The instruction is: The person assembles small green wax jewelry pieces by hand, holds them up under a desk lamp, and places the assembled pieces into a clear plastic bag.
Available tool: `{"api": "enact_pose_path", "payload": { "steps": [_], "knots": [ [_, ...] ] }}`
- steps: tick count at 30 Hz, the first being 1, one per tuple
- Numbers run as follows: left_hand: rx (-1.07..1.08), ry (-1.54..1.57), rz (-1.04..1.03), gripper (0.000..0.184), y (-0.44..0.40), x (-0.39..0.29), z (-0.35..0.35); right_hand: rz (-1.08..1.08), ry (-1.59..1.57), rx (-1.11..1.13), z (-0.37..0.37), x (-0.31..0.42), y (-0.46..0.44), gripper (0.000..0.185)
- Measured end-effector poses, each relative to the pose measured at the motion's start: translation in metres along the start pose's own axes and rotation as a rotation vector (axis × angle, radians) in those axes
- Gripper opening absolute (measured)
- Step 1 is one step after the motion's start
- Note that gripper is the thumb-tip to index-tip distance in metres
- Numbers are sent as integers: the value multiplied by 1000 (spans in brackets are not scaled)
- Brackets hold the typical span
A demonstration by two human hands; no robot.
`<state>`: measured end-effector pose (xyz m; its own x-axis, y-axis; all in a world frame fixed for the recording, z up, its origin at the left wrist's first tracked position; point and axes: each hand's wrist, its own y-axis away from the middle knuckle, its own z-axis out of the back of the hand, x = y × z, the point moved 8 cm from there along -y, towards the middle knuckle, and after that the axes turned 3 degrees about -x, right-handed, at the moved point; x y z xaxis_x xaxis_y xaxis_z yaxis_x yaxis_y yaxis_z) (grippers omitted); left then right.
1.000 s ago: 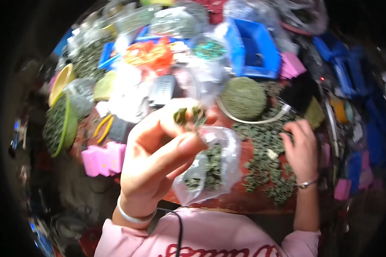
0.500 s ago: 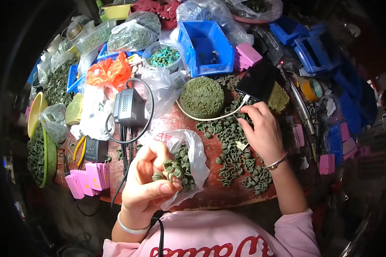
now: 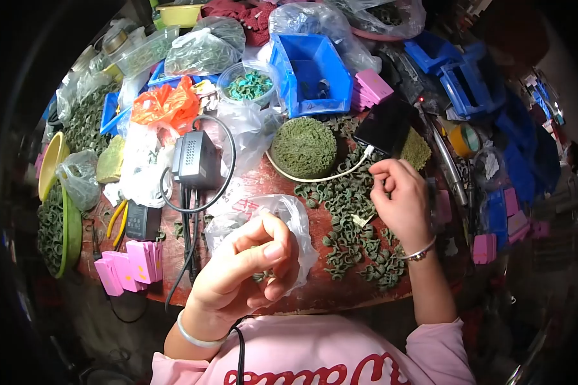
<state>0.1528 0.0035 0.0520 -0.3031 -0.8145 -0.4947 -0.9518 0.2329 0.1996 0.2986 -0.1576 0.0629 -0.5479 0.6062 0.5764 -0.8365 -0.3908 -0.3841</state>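
My left hand is in front of the clear plastic bag, its fingers curled in with the thumb against them; whatever they hold is hidden. Some green shows just under the fingers, and I cannot tell whether it lies in the hand or the bag. At the right edge of the loose pile of small dark green curled pieces, my right hand has thumb and fingertips drawn together, and nothing can be made out between them. A white cable runs to the black phone just above that hand.
A round green textured block stands behind the pile. Left of the bag is a black power adapter with looped cables. Pink blocks lie at the left, a blue bin stands at the back, and a metal rod is at the right.
The green curled piece seen in my left fingertips no longer shows; that hand has turned and curled over the bag. My right hand's fingers have drawn together, slightly lower.
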Motion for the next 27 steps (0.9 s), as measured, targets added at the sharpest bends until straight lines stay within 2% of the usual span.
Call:
{"api": "enact_pose_path", "payload": {
  "steps": [2, 4, 6, 8, 9, 16, 20, 27],
  "knots": [
    [-24, -52, 26, 15, -1, 1, 1, 46, 30, -49, 6, -1, -1, 15],
    [-208, -257, -102, 12, -4, -11, 6, -11, 40, -13, 6, -7, -1, 15],
    [-192, -272, -111, 11, -7, -14, -1, -38, 57, 17, 3, -9, 0, 14],
    [-203, -315, -92, 10, -9, -12, -4, 57, 37, 44, -7, -8, 1, 16],
    [-201, -316, -90, 10, -10, -10, -3, 40, 93, 65, -13, -11, 0, 19],
    [-201, -215, -71, 10, -5, -4, 1, 136, 117, 154, -23, -2, 4, 23],
    [-223, -208, -65, 10, -6, -5, 2, 137, 52, 185, -19, 6, 10, 27],
    [-201, -203, -41, 10, -8, -1, -1, 117, 44, 173, -25, 6, 11, 25]
  ]
}}
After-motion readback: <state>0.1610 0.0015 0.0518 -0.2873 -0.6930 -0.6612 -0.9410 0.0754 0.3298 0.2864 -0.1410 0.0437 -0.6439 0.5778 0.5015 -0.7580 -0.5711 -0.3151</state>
